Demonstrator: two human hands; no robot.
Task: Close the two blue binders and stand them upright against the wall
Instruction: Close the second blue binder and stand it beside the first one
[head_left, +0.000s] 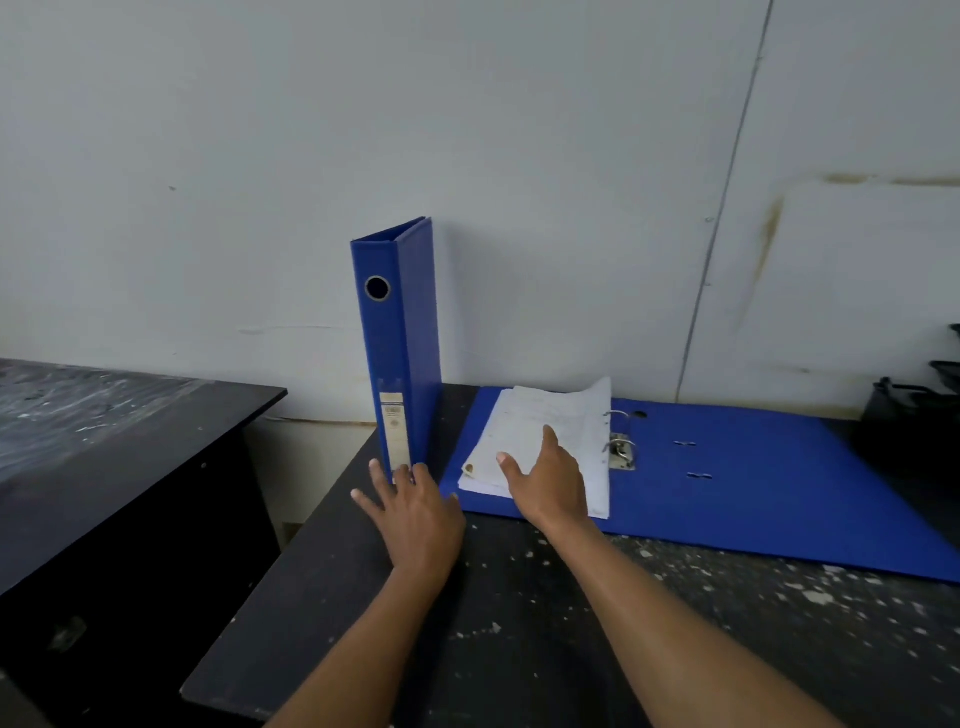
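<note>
One blue binder (397, 343) stands closed and upright near the left end of the dark bench (571, 623), its narrow spine facing the camera, with a round finger hole near the top and a pale label strip low down; its far edge is close to the pale, matte wall (260, 156), though contact cannot be confirmed. The left hand (415, 512) lies at the foot of this binder with fingers spread, fingertips touching the spine's base, its grip wide and holding nothing. The second blue binder (753, 483) lies open and flat to the right, its smooth plastic covers splayed across the bench, the metal ring mechanism (621, 449) at the centre fold. A stack of white paper sheets (545, 441), slightly curled at the upper edge, rests on its left cover. The right hand (545, 478) rests palm-down on the sheets, fingers extended, grip wide. The bench surface is black and speckled with pale flecks. A second dark table (104, 441) stands left, apart, and black objects (914, 415) sit at the right edge.
</note>
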